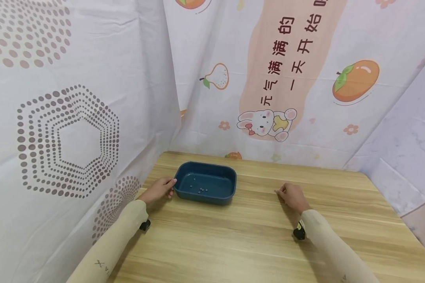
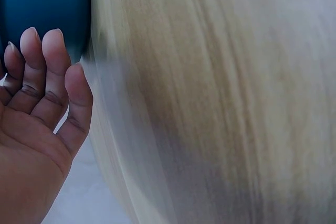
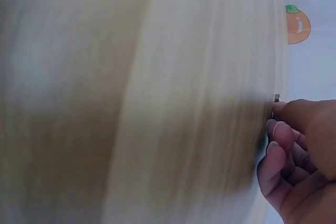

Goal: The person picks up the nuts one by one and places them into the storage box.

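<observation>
A dark blue rectangular bin (image 1: 209,198) stands on the wooden table, with several tiny silvery pieces (image 1: 203,190) scattered on its floor. At its left end my left hand (image 1: 158,190) holds the rim, thumb over the edge and the other fingers against the outer wall. In the left wrist view, those fingers (image 2: 54,51) lie slightly bent beside the blue wall. To the right of the bin, my right hand (image 1: 293,196) is low over the table. Between its thumb and forefinger it pinches a small dark metal piece (image 3: 277,97), too small to tell its kind.
The wood-grain table (image 1: 212,243) runs back to a printed white curtain (image 1: 198,129). Another curtain (image 1: 81,141) hangs close along the left side. A dark wrist device (image 1: 299,231) sits under the right sleeve.
</observation>
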The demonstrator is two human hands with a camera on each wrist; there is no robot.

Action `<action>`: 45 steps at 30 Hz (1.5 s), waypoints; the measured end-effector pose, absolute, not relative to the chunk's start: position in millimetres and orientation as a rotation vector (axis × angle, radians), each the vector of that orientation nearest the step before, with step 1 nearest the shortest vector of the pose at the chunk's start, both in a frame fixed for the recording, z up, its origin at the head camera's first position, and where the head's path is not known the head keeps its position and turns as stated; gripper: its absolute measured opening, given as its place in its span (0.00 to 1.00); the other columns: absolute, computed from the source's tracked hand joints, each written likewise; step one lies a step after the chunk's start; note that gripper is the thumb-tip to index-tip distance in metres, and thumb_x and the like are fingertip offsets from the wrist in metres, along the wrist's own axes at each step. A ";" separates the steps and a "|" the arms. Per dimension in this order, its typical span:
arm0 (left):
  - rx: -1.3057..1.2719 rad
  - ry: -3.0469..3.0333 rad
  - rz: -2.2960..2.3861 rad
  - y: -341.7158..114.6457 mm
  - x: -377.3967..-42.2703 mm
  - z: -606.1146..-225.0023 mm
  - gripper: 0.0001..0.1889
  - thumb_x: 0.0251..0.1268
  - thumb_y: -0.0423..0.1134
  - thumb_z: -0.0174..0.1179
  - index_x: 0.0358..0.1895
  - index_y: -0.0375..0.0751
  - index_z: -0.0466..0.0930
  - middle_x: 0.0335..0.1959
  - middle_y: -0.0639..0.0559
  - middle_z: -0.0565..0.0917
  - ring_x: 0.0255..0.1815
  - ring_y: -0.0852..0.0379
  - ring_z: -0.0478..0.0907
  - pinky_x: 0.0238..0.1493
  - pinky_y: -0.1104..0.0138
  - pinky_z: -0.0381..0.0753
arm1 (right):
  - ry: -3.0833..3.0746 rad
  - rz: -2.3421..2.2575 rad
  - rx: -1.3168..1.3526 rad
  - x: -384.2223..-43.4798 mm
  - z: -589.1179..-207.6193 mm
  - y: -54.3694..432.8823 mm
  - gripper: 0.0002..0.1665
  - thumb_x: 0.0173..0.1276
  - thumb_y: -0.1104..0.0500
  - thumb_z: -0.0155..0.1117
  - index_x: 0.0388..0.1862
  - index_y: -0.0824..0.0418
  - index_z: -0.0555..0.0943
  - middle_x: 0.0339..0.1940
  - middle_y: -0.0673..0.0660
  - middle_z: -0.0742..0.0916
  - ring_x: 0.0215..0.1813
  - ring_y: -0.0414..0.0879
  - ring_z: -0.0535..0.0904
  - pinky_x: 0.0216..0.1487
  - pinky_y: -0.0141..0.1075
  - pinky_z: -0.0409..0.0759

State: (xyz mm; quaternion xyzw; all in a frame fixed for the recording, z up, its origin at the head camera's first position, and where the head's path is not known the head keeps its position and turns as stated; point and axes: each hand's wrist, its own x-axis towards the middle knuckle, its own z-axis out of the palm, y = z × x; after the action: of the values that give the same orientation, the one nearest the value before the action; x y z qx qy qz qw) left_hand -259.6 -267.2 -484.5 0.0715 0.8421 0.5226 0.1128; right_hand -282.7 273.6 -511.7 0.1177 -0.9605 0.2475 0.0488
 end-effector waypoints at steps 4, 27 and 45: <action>0.205 2.463 1.535 -267.6 -259.8 -485.3 0.18 0.86 0.45 0.47 0.37 0.36 0.73 0.29 0.45 0.78 0.29 0.52 0.76 0.34 0.64 0.83 | -2.931 0.693 0.394 -283.9 -511.8 273.6 0.13 0.74 0.61 0.66 0.27 0.64 0.82 0.21 0.51 0.83 0.22 0.43 0.74 0.24 0.36 0.73; 0.226 2.490 1.503 -265.3 -261.2 -484.8 0.18 0.86 0.45 0.46 0.36 0.36 0.73 0.29 0.46 0.78 0.29 0.54 0.77 0.34 0.64 0.84 | -3.092 0.926 0.314 -279.2 -498.9 280.4 0.12 0.75 0.60 0.66 0.31 0.65 0.85 0.24 0.52 0.84 0.24 0.44 0.79 0.25 0.36 0.80; 0.197 2.488 1.520 -266.8 -259.0 -484.2 0.20 0.86 0.47 0.46 0.36 0.35 0.73 0.29 0.45 0.78 0.28 0.52 0.77 0.35 0.62 0.83 | -3.047 0.927 0.436 -278.9 -500.1 278.3 0.09 0.73 0.67 0.59 0.35 0.67 0.85 0.28 0.54 0.86 0.24 0.43 0.80 0.24 0.36 0.81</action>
State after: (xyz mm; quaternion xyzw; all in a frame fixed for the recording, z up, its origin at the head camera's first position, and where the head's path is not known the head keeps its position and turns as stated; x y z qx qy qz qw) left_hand -259.0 -266.8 -484.2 0.0671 0.8463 0.5170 0.1093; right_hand -278.9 278.3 -500.1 0.1357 -0.9472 0.2882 -0.0367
